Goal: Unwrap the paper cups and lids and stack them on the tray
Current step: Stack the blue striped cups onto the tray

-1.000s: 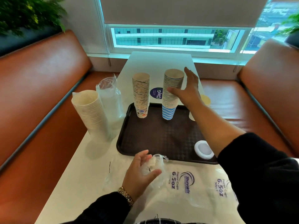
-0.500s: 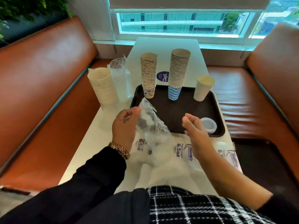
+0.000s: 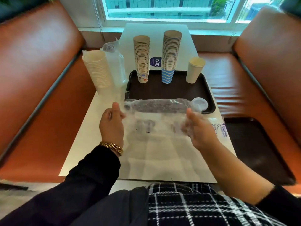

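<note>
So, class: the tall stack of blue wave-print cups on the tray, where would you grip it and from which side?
Grip the blue-striped stack low on its side, near the bottom cup, coming from the right. It stands upright and tall, so a high grip would likely tip it; the patterned stack crowds its left.

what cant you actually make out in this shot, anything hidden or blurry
- Head view: the right hand is motion-blurred behind the clear plastic wrapper, so its grip is unclear.
- Printing on the wrapper: smeared, unreadable.
- Clear sleeve beside the cream cup stack: contents hidden by glare.
- White lid on the tray: partly covered by the wrapper.
</note>
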`<state>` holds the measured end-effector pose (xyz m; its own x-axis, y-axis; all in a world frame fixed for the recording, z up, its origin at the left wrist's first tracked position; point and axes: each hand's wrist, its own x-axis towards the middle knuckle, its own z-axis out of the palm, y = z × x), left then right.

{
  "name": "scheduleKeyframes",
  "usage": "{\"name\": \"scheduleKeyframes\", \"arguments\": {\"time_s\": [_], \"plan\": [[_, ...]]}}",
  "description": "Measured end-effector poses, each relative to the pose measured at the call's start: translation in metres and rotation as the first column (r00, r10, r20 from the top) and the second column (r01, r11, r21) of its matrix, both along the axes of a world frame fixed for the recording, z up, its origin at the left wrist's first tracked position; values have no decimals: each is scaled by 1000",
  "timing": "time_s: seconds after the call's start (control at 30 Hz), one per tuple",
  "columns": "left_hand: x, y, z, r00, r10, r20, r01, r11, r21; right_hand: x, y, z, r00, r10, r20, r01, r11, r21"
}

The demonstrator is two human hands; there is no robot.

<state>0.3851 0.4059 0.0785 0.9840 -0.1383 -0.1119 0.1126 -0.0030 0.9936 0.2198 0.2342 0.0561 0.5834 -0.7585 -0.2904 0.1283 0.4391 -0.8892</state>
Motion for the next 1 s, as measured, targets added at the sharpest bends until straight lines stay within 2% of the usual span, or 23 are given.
{"name": "scheduleKeyframes", "arguments": {"time_s": [0.07,0.13,0.23,0.27,0.3,0.4,0.5,0.57,0.7,0.77,0.83,0.9,1.0], "plan": [[-1,12,0,998,-23,-66,23,1000,-11,-17,-4,-2,993,-67,-97,60,995,-76],[-7,23,-3,976,-182,-120,191,980,60,-29,0,-4,981,-86,-175,63,989,-133],[-18,33,-11,816,-552,-173,566,823,48,-41,6,-13,963,-110,-245,67,981,-180],[-21,35,-14,762,-623,-177,641,765,66,-45,6,-15,951,-127,-280,68,975,-209],[-23,37,-16,744,-642,-185,664,742,93,-51,6,-16,936,-148,-320,70,968,-241],[-27,37,-21,813,-553,-182,574,813,96,-69,-3,-16,886,-223,-407,103,949,-296],[-27,39,-23,838,-517,-175,529,848,30,-84,-10,-16,892,-213,-398,94,950,-299],[-29,42,-24,793,-585,-171,584,810,-57,-91,-12,-16,933,-151,-325,55,956,-287],[-27,43,-31,645,-722,-252,640,690,-339,-104,-22,-17,986,-12,-166,-30,969,-246],[-30,38,-29,587,-765,-264,680,643,-352,-109,-27,-14,986,4,-169,-51,959,-277],[-38,31,-25,606,-747,-274,666,664,-339,-113,-32,-11,963,-63,-261,-26,946,-324],[-43,25,-25,668,-686,-286,616,727,-303,-117,-38,-10,927,-146,-346,20,940,-342],[-54,18,-29,728,-601,-330,540,799,-263,-124,-46,-12,886,-107,-451,-43,949,-311]]}}
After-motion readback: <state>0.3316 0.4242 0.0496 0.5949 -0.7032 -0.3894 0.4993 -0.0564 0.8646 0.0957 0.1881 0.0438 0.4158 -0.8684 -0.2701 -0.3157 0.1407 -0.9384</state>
